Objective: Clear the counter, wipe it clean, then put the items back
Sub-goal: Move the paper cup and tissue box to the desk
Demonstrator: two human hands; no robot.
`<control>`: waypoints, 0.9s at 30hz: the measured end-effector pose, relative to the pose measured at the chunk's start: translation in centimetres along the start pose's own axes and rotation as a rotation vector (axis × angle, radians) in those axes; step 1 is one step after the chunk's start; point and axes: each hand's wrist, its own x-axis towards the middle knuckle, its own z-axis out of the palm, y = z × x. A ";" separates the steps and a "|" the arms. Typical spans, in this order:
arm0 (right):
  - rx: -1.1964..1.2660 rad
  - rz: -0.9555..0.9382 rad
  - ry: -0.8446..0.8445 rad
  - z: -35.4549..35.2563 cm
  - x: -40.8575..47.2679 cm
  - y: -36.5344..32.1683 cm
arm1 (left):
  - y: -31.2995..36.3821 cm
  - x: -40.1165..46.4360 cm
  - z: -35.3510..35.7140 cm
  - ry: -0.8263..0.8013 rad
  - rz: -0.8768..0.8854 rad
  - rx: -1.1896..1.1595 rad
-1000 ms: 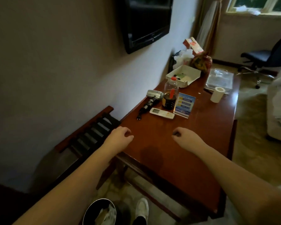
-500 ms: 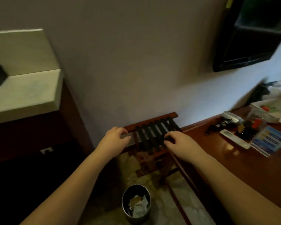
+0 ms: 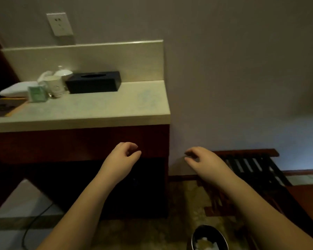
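Now hands (image 3: 163, 159) before pale counter (image 3: 116, 105)

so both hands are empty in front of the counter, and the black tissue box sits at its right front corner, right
Not quite. The head view shows the tissue box at the back of the counter, against the backsplash and beside the cup; the right front corner is bare. The rest holds: the left hand and right hand are empty, in front of the counter.
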 end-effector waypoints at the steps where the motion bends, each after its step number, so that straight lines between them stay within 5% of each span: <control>1: 0.028 -0.010 0.008 0.5 0.8 -1.4 | -1.0 0.5 -1.5 0.030 -0.002 -0.018; 15: 0.065 -0.168 0.142 2.0 13.6 -17.2 | -11.5 8.7 -19.1 0.419 -0.095 -0.252; 27: -0.235 -0.226 0.047 1.8 30.6 -24.5 | -15.6 21.3 -27.3 0.540 -0.135 0.091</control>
